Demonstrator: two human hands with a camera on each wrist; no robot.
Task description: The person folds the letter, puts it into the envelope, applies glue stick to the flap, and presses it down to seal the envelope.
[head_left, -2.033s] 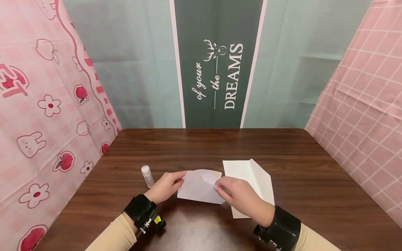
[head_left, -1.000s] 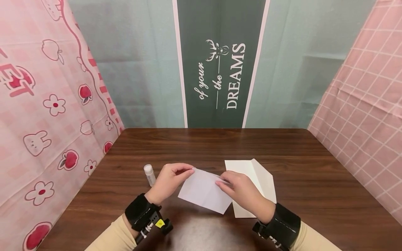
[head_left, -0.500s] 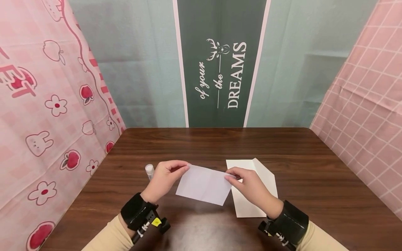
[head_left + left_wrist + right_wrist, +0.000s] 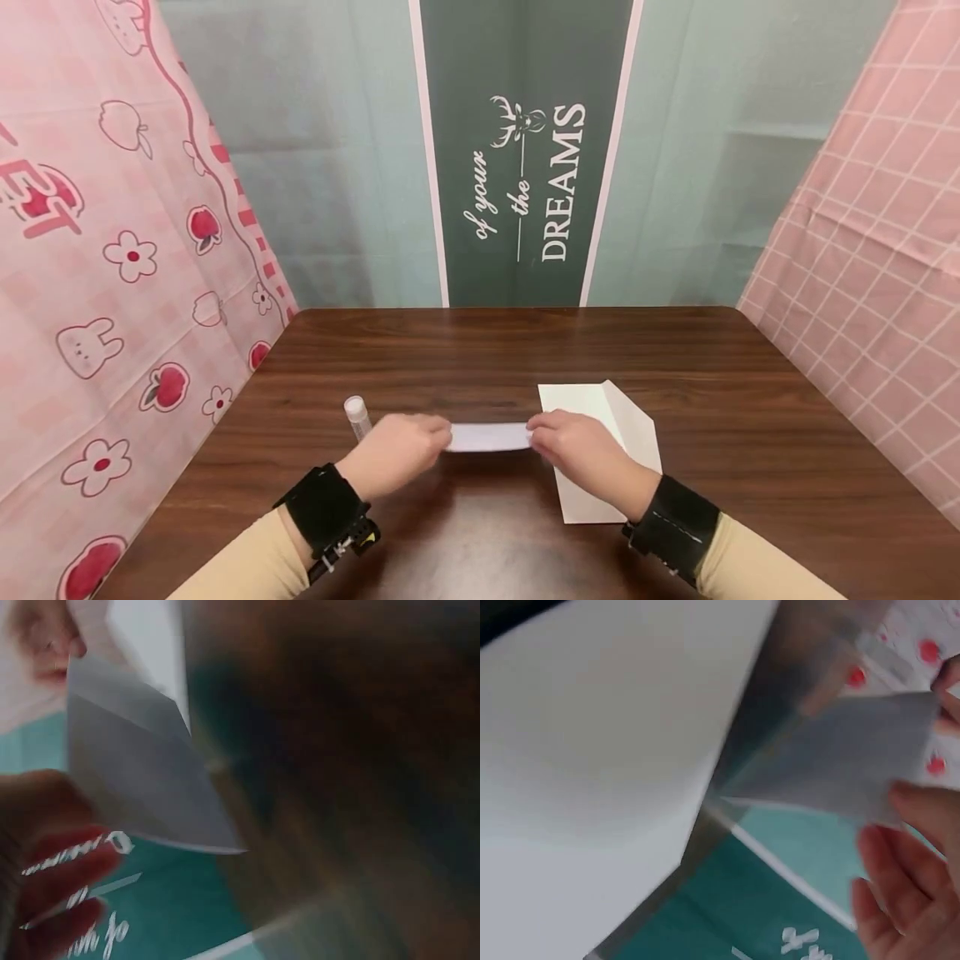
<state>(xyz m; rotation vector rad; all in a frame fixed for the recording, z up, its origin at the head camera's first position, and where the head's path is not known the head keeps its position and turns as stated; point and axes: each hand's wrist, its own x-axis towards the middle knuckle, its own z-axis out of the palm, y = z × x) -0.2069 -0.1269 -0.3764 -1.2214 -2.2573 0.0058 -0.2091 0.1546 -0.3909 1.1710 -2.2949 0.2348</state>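
Note:
Both hands hold a white sheet of paper [image 4: 489, 437] stretched between them above the table. My left hand [image 4: 397, 450] pinches its left end, and my right hand [image 4: 573, 446] pinches the right end. In the head view the sheet is steeply foreshortened and shows as a narrow strip. A crease crosses the sheet [image 4: 135, 765] in the left wrist view. Beneath and beside my right hand lies a white envelope [image 4: 581, 408] with its flap unfolded to the right; it fills much of the right wrist view. A white glue stick [image 4: 356, 414] stands just behind my left hand, which partly hides it.
The brown wooden table [image 4: 510, 358] reaches back to a green curtain [image 4: 525, 50] with white lettering. Pink patterned cloths hang along the left and right sides. Each wrist wears a black strap with a camera.
The sheet's broad face showed toward the head camera; it has since tilted to a narrow strip. Both hands have rolled over with it, and the left has come lower. Envelope and glue stick stayed put.

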